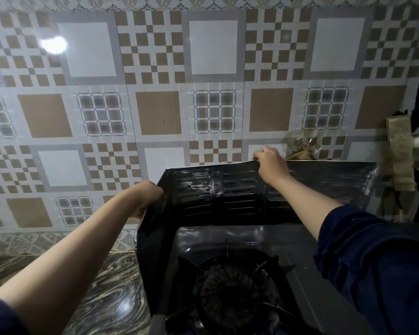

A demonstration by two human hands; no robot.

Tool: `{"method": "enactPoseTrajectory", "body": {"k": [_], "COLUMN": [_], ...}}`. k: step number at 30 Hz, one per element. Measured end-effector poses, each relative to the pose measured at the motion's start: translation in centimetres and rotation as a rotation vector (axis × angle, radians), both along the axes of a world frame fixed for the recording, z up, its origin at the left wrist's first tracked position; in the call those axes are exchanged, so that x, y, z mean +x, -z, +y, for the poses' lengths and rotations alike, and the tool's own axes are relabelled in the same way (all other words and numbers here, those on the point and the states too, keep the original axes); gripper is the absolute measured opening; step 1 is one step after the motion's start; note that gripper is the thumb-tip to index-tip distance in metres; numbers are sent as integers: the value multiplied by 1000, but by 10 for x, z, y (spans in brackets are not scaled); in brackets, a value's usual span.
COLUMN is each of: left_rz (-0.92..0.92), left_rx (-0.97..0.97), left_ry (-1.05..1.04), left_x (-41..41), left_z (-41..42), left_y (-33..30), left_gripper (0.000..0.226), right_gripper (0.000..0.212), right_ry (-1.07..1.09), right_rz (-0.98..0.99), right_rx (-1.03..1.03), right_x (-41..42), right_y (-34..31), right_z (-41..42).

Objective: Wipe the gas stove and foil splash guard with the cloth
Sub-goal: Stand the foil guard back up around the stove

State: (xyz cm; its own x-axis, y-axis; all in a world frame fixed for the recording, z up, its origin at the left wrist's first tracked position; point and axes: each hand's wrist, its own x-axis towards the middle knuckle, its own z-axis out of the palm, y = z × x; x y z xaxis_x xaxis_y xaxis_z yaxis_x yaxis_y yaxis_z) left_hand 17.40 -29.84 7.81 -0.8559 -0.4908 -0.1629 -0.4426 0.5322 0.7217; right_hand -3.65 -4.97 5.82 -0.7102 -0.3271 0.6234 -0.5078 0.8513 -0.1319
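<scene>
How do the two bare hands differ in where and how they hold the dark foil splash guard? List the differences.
1. The left hand grips the dark foil splash guard at its left side panel; the right hand pinches the back panel's top edge.
2. The left hand sits lower and nearer; the right hand is higher, by the tiled wall.
Both hold the guard; no cloth is visible.

Both arms reach forward, sleeves pushed up. The left hand point(145, 200) curls its fingers over an edge at the side; the right hand point(270, 163) pinches a top edge, wrist raised.
</scene>
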Motion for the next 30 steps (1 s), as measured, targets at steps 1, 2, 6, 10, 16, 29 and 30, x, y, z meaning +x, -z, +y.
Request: {"method": "enactPoseTrajectory", "body": {"k": [1, 2, 6, 10, 16, 29, 30], "left_rz": [-9, -18, -26, 7, 35, 76, 70], "left_rx": [11, 20, 32, 31, -24, -65, -67], "left_ry": [3, 6, 1, -38, -24, -42, -44], "left_x": [0, 0, -4, -9, -13, 5, 7], "left_z": [2, 6, 28, 39, 32, 19, 18], "left_y": [-1, -2, -7, -6, -1, -6, -7], "left_gripper": [21, 20, 18, 18, 57, 69, 69], "right_gripper": [37, 36, 33, 28, 33, 58, 58], "right_ry": [3, 10, 53, 71, 26, -34, -43], "right_rz": [1, 5, 18, 13, 88, 56, 53], "right_rx": [16, 31, 91, 141, 149, 197, 198], "right_x": [1, 1, 6, 10, 8, 24, 26], "right_y": [0, 2, 14, 23, 36, 39, 38], "right_z": [1, 3, 10, 9, 7, -23, -26]}}
